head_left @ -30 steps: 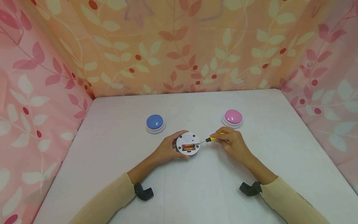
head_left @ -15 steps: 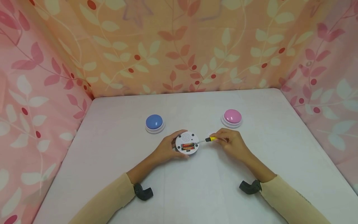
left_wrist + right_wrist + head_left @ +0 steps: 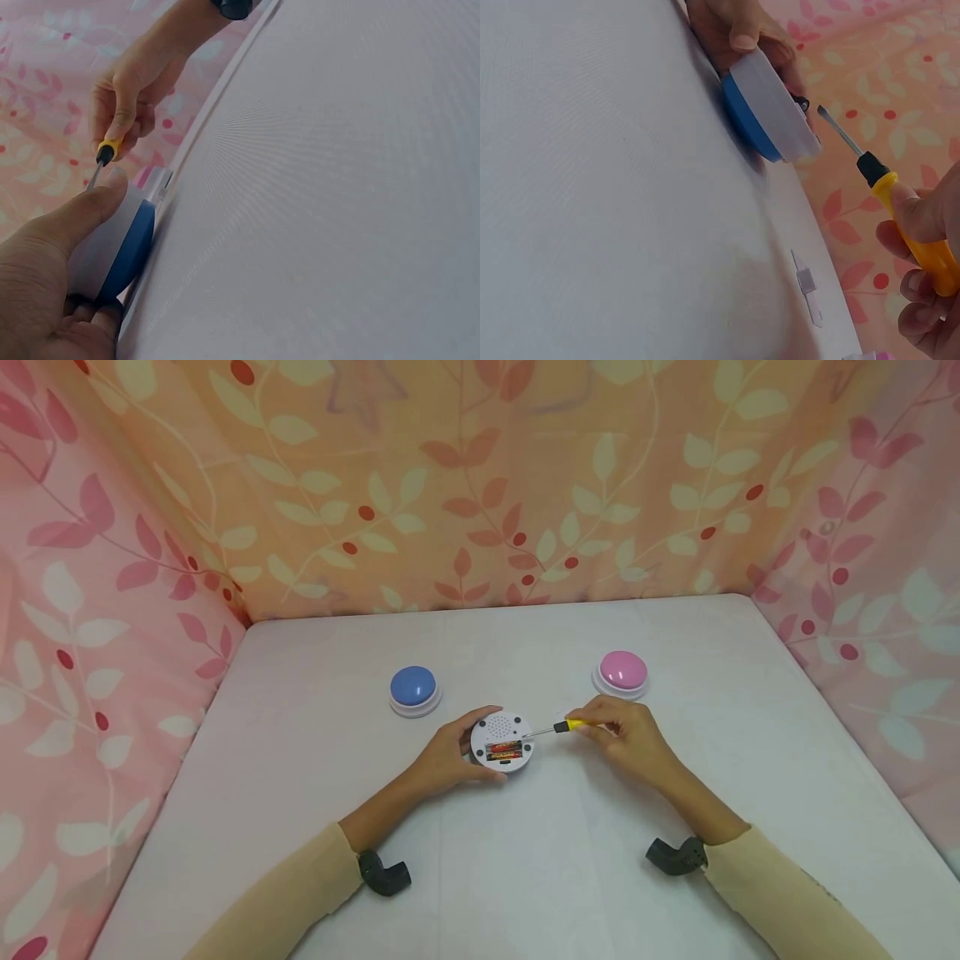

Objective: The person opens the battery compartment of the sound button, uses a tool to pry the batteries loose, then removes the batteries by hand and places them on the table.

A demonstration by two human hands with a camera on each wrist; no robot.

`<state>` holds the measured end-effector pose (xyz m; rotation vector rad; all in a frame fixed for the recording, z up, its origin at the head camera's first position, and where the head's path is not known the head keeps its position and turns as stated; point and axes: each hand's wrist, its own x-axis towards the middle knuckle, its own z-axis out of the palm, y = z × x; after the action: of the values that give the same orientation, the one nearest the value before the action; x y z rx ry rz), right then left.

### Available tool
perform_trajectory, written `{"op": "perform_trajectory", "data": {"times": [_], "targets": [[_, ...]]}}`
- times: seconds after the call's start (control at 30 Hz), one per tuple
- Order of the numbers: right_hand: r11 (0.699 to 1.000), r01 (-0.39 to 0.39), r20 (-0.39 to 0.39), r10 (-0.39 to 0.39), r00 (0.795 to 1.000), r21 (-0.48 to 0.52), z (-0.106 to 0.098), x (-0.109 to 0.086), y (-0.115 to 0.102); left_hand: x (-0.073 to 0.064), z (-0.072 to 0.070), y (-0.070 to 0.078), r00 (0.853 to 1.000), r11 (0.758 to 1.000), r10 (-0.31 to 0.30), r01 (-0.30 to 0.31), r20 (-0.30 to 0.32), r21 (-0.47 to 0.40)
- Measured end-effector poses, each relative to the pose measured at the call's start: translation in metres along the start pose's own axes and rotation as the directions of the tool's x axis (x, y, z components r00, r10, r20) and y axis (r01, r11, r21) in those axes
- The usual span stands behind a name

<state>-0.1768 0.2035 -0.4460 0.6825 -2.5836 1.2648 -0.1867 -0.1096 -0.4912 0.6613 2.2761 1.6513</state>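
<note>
My left hand (image 3: pixel 444 762) grips a round push-button buzzer (image 3: pixel 491 725) by its sides, turned upside down. Its blue dome (image 3: pixel 744 120) faces the table in the right wrist view. Two red-and-black batteries (image 3: pixel 504 750) lie bare in the open compartment on its white underside. A small dark part (image 3: pixel 801 103) sticks up from that underside. My right hand (image 3: pixel 630 739) holds a screwdriver (image 3: pixel 906 217) by its yellow handle, flat tip toward the buzzer. In the right wrist view the tip is slightly apart from the underside.
Behind the hands, a blue button buzzer (image 3: pixel 414 687) stands at the left and a pink one (image 3: pixel 622 672) at the right. A small white plastic cover (image 3: pixel 807 281) lies on the white table (image 3: pixel 525 877). Patterned curtains (image 3: pixel 480 485) enclose the table's back and sides.
The screwdriver has drawn back from the batteries, its tip rising toward the compartment's upper right edge. My right hand has shifted slightly right and away from me. The left hand keeps its hold.
</note>
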Motion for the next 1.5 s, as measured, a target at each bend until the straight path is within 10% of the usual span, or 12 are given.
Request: {"op": "perform_trajectory", "data": {"times": [1.03, 1.5], "targets": [[0.982, 0.15, 0.077, -0.142, 0.987, -0.113, -0.017, -0.002, -0.016, 0.002, 0.001, 0.003, 1.0, 1.0, -0.002, 0.002, 0.005, -0.005], [0.917, 0.295, 0.075, -0.286, 0.955, -0.266, -0.01, -0.007, -0.032, 0.002, 0.0, -0.001, 1.0, 1.0, -0.001, 0.001, 0.0, 0.002]]}}
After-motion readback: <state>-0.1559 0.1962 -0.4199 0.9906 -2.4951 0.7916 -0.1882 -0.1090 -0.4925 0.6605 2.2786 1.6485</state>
